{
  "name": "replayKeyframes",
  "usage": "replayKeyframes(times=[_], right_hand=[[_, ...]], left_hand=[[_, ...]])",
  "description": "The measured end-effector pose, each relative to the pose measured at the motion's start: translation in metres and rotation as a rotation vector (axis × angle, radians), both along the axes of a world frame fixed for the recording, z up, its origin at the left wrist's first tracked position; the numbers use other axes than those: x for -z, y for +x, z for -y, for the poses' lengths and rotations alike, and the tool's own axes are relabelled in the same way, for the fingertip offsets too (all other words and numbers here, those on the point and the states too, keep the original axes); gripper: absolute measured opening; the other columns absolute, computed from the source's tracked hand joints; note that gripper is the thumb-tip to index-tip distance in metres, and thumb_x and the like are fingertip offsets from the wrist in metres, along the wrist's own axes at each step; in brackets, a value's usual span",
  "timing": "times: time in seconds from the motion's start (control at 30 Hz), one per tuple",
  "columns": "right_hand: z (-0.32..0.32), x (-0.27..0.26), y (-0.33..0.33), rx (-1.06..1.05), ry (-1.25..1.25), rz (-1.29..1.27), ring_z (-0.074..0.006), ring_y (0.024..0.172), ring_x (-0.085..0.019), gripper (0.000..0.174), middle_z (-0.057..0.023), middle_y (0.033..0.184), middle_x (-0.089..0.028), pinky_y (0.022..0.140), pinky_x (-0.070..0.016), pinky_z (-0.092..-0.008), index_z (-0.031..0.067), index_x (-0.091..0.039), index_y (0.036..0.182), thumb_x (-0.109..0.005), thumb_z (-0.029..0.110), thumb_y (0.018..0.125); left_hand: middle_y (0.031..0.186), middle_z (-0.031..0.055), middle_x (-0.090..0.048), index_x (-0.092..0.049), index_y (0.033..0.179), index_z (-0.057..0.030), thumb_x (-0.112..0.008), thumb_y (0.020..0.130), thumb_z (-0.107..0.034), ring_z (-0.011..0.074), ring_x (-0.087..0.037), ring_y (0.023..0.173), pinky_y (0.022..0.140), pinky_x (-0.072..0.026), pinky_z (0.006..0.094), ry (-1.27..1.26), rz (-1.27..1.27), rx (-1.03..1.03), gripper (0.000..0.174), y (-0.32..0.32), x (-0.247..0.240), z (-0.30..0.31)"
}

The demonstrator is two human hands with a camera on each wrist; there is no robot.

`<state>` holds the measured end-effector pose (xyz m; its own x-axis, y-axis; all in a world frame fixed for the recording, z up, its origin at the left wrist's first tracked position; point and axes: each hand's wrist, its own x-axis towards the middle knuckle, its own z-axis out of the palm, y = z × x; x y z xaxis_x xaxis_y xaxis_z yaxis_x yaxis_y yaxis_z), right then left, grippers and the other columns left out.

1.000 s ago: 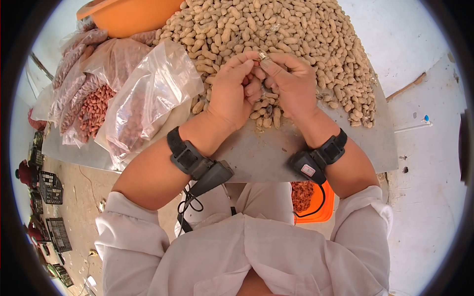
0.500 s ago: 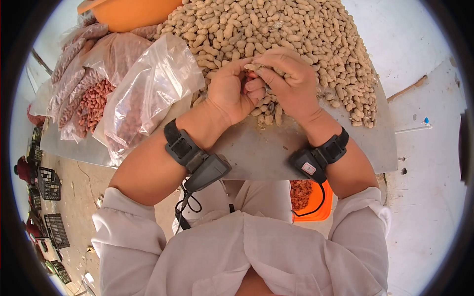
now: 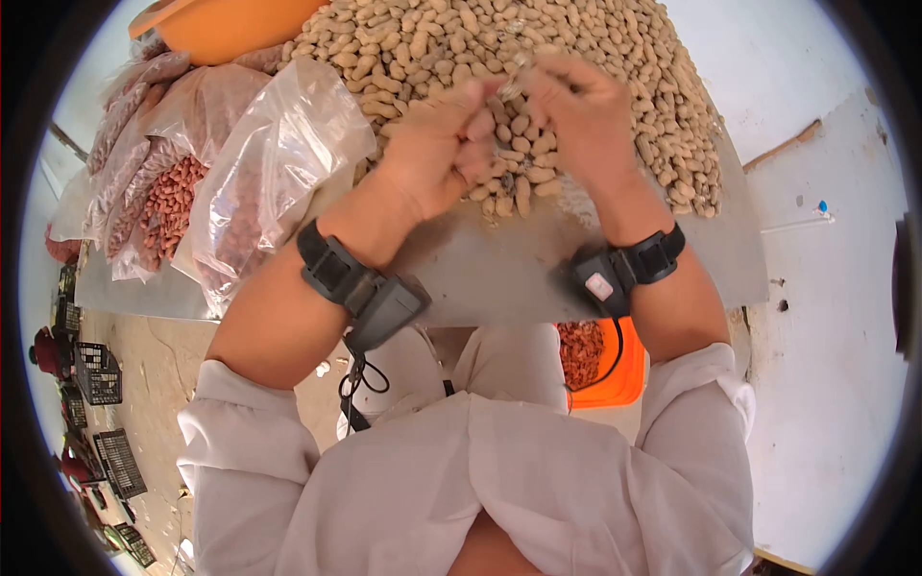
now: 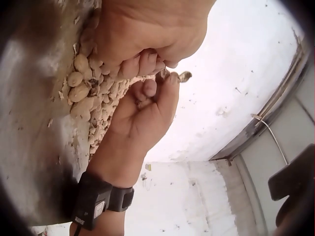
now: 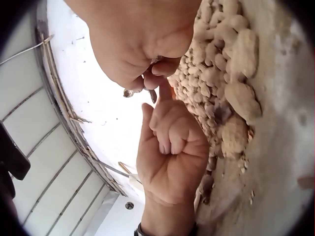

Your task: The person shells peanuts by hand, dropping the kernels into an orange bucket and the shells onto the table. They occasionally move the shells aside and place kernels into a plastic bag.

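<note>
My right hand (image 3: pixel 594 125) pinches a split peanut shell (image 4: pixel 185 76) between thumb and fingertips, above the near part of the peanut heap (image 3: pixel 643 106). Two pieces of the shell stick out of the fingers in both wrist views. Just left of it is my left hand (image 3: pixel 423 154), turned palm inward, its index finger and thumb reaching toward the shell. Its other fingers are curled into the palm, as the right wrist view shows, and hide what lies inside them. Several unshelled peanuts (image 3: pixel 523 192) lie on the metal table (image 3: pixel 480 274) below the hands.
Clear plastic bags of red peanut kernels (image 3: pixel 173 206) lie at the left, beside an orange basin (image 3: pixel 226 29) at the back. An orange bin (image 3: pixel 624 370) with reddish contents stands below the table's front edge. Black crates (image 3: pixel 120 461) are on the floor at left.
Half a second ago the hands met at the shell and red kernels showed between the left fingers. Now the hands are a little apart, the right one up and right with the shell.
</note>
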<state>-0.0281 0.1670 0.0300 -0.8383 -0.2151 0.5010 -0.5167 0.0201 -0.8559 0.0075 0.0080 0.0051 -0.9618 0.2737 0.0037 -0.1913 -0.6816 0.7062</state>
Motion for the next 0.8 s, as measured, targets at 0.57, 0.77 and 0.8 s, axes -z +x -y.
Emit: replayKeyframes(times=[0.57, 0.77, 0.8], right_hand=[[-0.204, 0.032, 0.161, -0.074, 0.633, 0.751, -0.0152, 0.065, -0.061, 0.004, -0.0046, 0.069, -0.063, 0.058, -0.0460, -0.0296, -0.0007, -0.062, 0.075, -0.063, 0.003, 0.075], [-0.271, 0.124, 0.185, 0.112, 1.423, 0.412, -0.0341, 0.080, -0.062, 0.017, -0.0135, 0.075, -0.064, 0.071, -0.0493, -0.0405, 0.0036, -0.066, 0.084, -0.062, 0.017, 0.074], [-0.278, 0.136, 0.189, 0.173, 1.448, 0.385, -0.0336, 0.081, -0.062, 0.019, -0.0138, 0.076, -0.064, 0.072, -0.0494, -0.0402, 0.0035, -0.067, 0.085, -0.062, 0.018, 0.075]], left_hand=[[0.059, -0.0047, -0.034, -0.056, 0.088, -0.0026, -0.051, 0.094, -0.030, 0.0069, -0.028, 0.050, 0.046, -0.0264, 0.0211, 0.007, -0.071, -0.202, 0.028, -0.005, 0.008, 0.010], [0.060, -0.0051, -0.033, -0.056, 0.089, -0.0046, -0.050, 0.094, -0.030, 0.0062, -0.027, 0.050, 0.047, -0.0253, 0.0203, -0.017, -0.050, -0.224, 0.027, -0.004, 0.007, 0.010], [0.060, -0.0050, -0.033, -0.056, 0.089, -0.0046, -0.050, 0.094, -0.030, 0.0062, -0.028, 0.050, 0.047, -0.0254, 0.0203, -0.015, -0.046, -0.223, 0.027, -0.004, 0.006, 0.009]])
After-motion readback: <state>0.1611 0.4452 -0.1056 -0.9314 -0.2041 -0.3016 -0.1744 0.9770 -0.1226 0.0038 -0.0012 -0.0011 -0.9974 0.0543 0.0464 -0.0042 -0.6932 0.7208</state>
